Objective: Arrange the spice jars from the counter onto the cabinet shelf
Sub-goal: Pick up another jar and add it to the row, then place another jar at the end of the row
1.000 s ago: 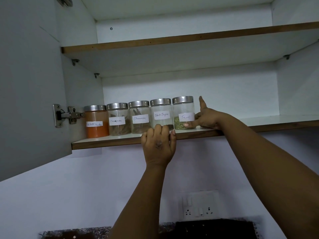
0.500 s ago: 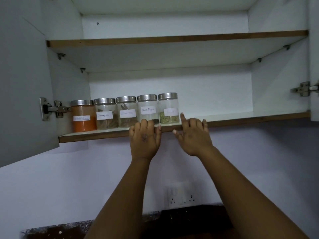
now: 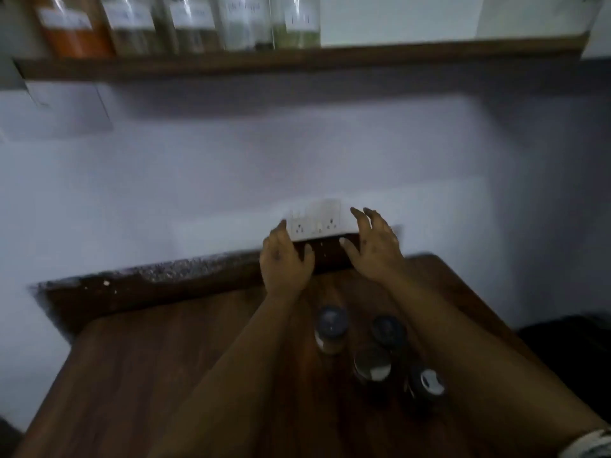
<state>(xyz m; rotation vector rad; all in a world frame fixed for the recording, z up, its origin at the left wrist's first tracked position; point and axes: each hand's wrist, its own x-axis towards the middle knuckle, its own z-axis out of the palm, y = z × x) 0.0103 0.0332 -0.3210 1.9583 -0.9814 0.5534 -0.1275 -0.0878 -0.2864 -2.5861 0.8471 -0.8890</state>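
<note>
Jars (image 3: 370,352) on counter (image 3: 165,375), approx 4; hands empty.

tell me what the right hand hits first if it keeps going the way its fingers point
Most likely the wall socket plate: the right hand is open, fingers aimed up and forward beside it. Blur hides the depth, so it may meet bare wall instead.

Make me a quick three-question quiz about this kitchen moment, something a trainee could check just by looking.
1. True or false: the left hand grips a jar.
2. How many jars on the counter stand between the forearms?
3. The orange-filled jar on the shelf stands at which end of the row: A left, B right, C middle?

Key:
1. False; both it and the right hand hold nothing.
2. Four, though blurred.
3. A.
</note>
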